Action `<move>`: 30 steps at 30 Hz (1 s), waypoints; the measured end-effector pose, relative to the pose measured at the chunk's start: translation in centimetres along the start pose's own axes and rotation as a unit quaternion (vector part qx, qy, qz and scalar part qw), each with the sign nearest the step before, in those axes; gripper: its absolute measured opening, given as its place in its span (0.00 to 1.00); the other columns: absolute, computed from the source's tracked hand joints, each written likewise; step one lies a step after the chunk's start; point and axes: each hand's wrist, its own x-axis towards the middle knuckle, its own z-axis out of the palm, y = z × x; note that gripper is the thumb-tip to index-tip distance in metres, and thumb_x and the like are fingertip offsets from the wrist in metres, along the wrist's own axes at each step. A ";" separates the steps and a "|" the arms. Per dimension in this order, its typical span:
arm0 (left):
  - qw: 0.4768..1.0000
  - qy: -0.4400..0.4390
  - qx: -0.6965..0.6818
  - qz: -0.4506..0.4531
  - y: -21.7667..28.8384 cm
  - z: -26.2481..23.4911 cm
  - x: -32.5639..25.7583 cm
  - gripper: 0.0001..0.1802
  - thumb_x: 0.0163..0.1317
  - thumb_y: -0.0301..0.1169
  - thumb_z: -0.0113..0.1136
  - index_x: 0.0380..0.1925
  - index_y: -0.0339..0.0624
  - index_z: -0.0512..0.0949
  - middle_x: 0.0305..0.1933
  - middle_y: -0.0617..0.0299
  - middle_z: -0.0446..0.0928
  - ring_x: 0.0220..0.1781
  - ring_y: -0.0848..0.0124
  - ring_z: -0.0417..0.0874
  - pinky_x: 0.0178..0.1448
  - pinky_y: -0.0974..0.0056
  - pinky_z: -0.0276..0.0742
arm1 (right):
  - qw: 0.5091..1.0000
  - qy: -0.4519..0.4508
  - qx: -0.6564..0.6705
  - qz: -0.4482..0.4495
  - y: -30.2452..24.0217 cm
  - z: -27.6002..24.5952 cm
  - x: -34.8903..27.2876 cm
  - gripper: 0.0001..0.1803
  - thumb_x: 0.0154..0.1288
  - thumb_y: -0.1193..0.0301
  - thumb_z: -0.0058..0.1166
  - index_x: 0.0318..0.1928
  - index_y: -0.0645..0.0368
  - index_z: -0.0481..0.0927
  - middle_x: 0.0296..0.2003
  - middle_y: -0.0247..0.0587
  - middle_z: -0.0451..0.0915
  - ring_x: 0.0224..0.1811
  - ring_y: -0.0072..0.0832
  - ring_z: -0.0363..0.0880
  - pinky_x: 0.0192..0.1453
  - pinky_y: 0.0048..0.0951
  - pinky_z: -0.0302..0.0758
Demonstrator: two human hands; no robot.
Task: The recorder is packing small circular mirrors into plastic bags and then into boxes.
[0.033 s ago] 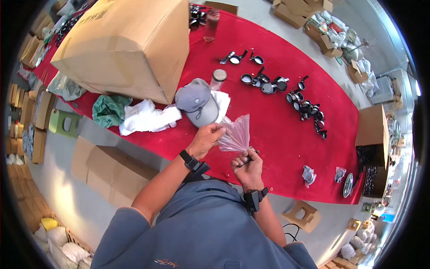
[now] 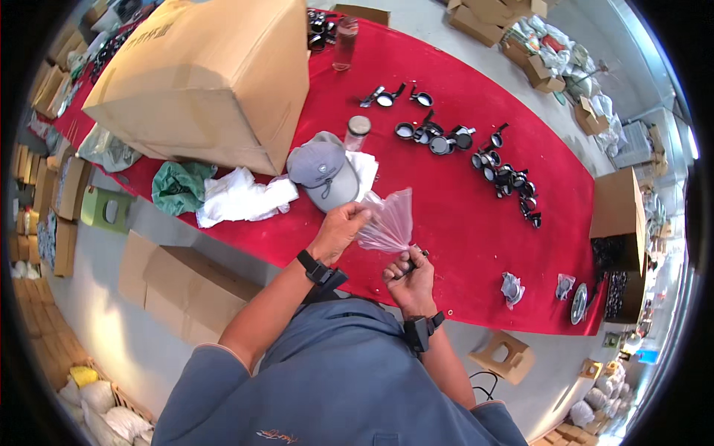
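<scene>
A thin clear plastic bag (image 2: 390, 221) is stretched between my hands above the red-covered table, fanned out at its upper end. My left hand (image 2: 338, 232) pinches the bag's left side between thumb and fingers. My right hand (image 2: 411, 279) is closed at the gathered lower end of the bag. A small dark piece (image 2: 406, 269) shows among the right fingers; its kind is mostly hidden. Just beyond my left hand lies a grey cap (image 2: 323, 169) on a white cloth. Farther right, several black parts with round, mirror-like faces and short arms (image 2: 506, 178) lie in loose groups.
A big cardboard box (image 2: 193, 82) stands at the table's left. White plastic (image 2: 242, 197) and a green bag (image 2: 181, 186) lie before it. Two clear jars (image 2: 358, 132) stand farther back. Small wrapped pieces (image 2: 512, 290) lie at right, near an open carton (image 2: 617, 223).
The view has shifted slightly, so the table's things sit a little farther left. My hands keep nearly the same hold on the bag.
</scene>
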 end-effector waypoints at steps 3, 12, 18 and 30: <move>0.996 -0.012 0.075 0.054 0.7 1.1 -0.2 0.11 0.81 0.32 0.60 0.54 0.37 0.83 0.46 0.67 0.86 0.45 0.79 0.84 0.53 0.68 0.81 | 0.996 0.015 -0.061 -0.070 -0.8 -1.8 -1.8 0.23 0.82 0.52 0.55 0.30 0.52 0.74 0.20 0.26 0.63 0.24 0.23 0.61 0.33 0.31 0.65; 0.972 -0.130 0.190 0.046 3.6 7.7 -2.4 0.10 0.80 0.32 0.59 0.45 0.36 0.83 0.39 0.70 0.82 0.41 0.82 0.78 0.48 0.69 0.76 | 0.953 -0.117 -0.218 -0.175 -4.2 -3.8 -4.4 0.27 0.77 0.49 0.64 0.60 0.60 0.81 0.27 0.19 0.67 0.27 0.13 0.61 0.33 0.26 0.65; 0.957 -0.105 0.263 0.057 1.8 7.7 -1.6 0.19 0.84 0.43 0.55 0.49 0.37 0.84 0.41 0.73 0.82 0.41 0.84 0.78 0.47 0.71 0.76 | 0.953 -0.088 -0.218 -0.192 -5.0 -3.4 -5.2 0.12 0.77 0.61 0.65 0.46 0.58 0.84 0.40 0.27 0.84 0.42 0.15 0.79 0.45 0.25 0.74; 0.992 -0.103 0.010 -0.074 -1.0 11.8 -4.9 0.21 0.75 0.41 0.68 0.56 0.36 0.81 0.50 0.57 0.88 0.47 0.67 0.91 0.47 0.61 0.92 | 0.950 -0.017 -0.155 -0.271 -5.5 -2.6 -5.7 0.11 0.80 0.62 0.63 0.40 0.54 0.82 0.34 0.22 0.79 0.34 0.15 0.75 0.40 0.26 0.71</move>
